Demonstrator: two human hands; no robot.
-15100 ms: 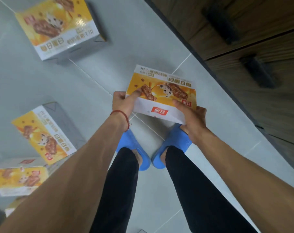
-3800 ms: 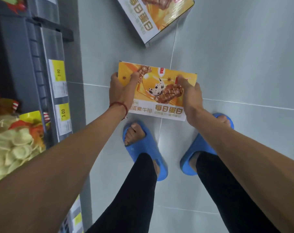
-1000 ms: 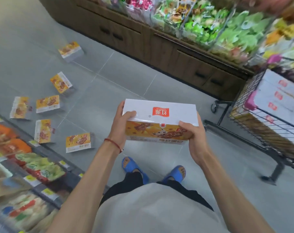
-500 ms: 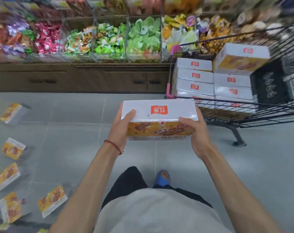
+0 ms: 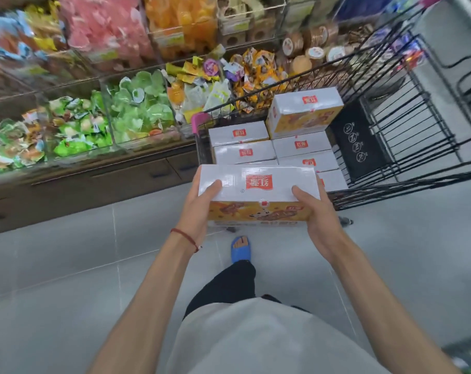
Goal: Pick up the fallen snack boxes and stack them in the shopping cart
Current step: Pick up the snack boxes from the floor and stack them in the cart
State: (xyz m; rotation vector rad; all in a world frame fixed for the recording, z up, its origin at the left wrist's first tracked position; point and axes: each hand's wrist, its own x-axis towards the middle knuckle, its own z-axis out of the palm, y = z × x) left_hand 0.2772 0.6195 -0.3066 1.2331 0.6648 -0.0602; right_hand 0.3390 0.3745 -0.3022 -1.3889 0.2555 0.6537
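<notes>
You hold one snack box (image 5: 258, 184) in both hands, raised in the air above the grey tiled floor (image 5: 67, 265). Its white face with the red logo points up, and the orange printed side faces you. The box sits about level.

Your left hand (image 5: 199, 211) grips the left end. The thumb lies flat across the white top and the other fingers curl underneath, mostly out of sight. Your right hand (image 5: 316, 214) does the same at the right end, thumb on top and fingers wrapped below the orange side. A red string bracelet (image 5: 185, 237) circles your left wrist.

Just beyond the box stands the black wire shopping cart (image 5: 390, 184), with a pink corner piece (image 5: 199, 121) at its near left. The held box is outside the basket, and its far edge overlaps the cart's near wall in the view. Whether they touch, you cannot tell from here.

Inside the cart, the stacked boxes (image 5: 245, 152) lie in two columns side by side, white faces up. The right column is taller, and its top box (image 5: 304, 112) shows an orange side toward you. To the right of them a black panel (image 5: 355, 141) with white round icons stands inside the basket.

Past the cart, clear bins (image 5: 140, 112) of wrapped sweets rest on a dark wooden cabinet (image 5: 94, 182) with drawers. One blue slipper (image 5: 241, 249) shows on the floor below the box.
</notes>
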